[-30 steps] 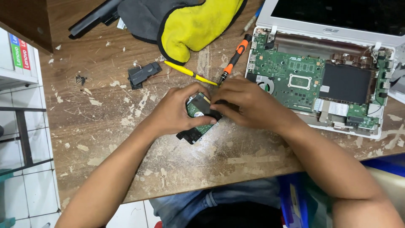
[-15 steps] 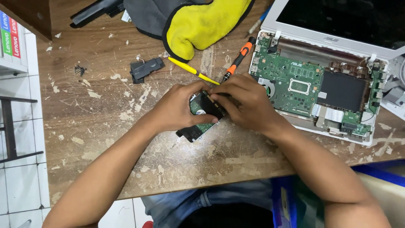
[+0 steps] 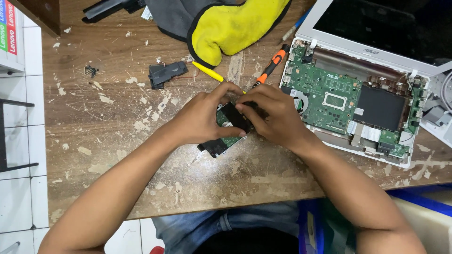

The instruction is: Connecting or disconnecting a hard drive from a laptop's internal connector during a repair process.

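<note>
Hard drive: on wooden worktop, circuit side up, gripped by both hands. Left hand closed over its left edge; right hand pinching its black end. Opened laptop just right; orange screwdriver, yellow cloth behind.

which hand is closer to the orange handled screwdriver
Right. The right hand lies just below the orange-handled screwdriver, near its tip; the left hand sits further to the left, on the small drive.
</note>
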